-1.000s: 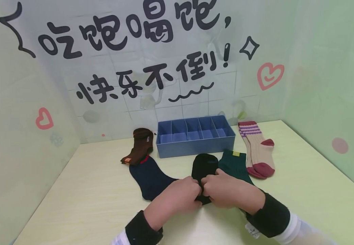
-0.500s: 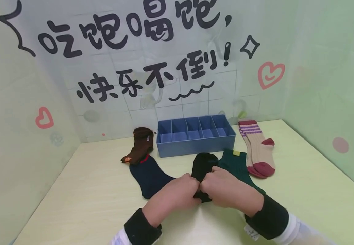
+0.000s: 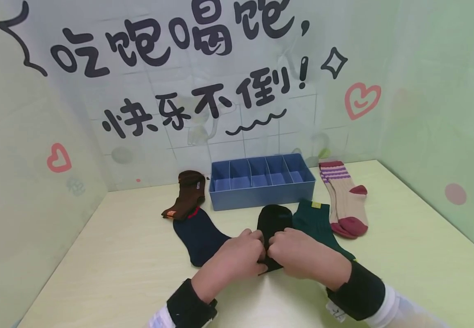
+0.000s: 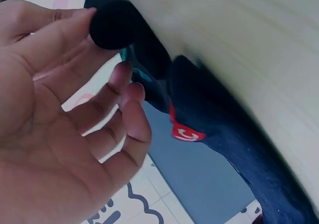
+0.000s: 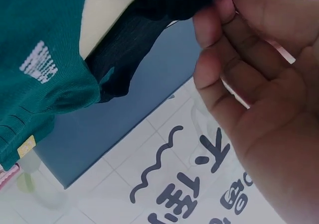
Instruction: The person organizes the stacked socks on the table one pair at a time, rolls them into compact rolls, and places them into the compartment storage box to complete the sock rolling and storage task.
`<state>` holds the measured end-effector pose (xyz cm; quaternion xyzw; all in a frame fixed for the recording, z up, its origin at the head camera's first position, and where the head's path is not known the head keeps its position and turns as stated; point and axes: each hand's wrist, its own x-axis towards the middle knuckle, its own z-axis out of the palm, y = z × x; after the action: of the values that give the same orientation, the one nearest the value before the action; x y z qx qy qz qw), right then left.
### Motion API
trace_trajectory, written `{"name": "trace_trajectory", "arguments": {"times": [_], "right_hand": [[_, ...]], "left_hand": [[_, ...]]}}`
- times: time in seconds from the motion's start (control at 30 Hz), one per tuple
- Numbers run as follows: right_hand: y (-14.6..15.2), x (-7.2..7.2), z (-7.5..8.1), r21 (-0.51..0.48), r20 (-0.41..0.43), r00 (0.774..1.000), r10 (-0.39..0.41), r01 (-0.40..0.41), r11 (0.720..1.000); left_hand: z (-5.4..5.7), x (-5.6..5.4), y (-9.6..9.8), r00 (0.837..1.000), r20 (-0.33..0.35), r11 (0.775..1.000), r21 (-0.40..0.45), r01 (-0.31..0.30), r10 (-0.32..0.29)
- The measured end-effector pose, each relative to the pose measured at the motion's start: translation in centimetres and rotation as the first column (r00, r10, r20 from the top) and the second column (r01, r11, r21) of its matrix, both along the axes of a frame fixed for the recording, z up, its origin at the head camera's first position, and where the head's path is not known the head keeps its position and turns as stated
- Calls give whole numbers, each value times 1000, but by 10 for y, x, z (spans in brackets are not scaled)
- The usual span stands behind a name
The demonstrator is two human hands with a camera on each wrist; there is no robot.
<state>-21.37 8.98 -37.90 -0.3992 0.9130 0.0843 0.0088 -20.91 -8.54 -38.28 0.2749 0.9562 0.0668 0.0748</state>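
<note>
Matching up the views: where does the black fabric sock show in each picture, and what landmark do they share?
Head: the black fabric sock is just right of centre, lower half, at the left hand and right hand.
Left wrist: sock at the top, left of centre.
Right wrist: sock at the top, around centre.
Shared landmark: the blue rectangular compartment box.

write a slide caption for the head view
Left hand and right hand hold a black sock between a navy sock and a green sock, with a blue five-compartment box behind.
</note>
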Motion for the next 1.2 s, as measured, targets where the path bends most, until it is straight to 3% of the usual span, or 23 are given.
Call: {"name": "trace_trajectory", "arguments": {"times": [0.1,0.23,0.33,0.5,0.7,0.8,0.9,0.97,1.2], "right_hand": [[0,2,1,-20,-57,997,51,-52,998],[1,3,1,-24,-148,982,118,-122,992],[1,5,1,1,-173,976,131,-132,991],[-3,10,-2,67,-173,975,142,-132,989],[-4,10,-6,110,-264,944,198,-174,979],[-3,4,-8,60,-228,956,185,-176,983],[-1,-3,-8,-23,-105,986,129,-132,991],[-1,-5,-7,-61,-41,994,98,-101,993],[3,-3,-4,-101,74,996,46,-39,994]], "left_hand": [[0,0,1,999,7,999,9,-37,37],[2,1,2,991,73,992,50,-115,112],[3,0,2,985,104,987,70,-146,139],[1,3,2,986,80,984,88,-154,147],[0,5,3,987,35,986,60,-158,156],[0,6,5,986,9,985,53,-166,166],[0,5,4,983,18,980,72,-183,182],[0,4,4,983,28,979,82,-185,183],[-1,1,2,987,116,991,50,-121,114]]}}
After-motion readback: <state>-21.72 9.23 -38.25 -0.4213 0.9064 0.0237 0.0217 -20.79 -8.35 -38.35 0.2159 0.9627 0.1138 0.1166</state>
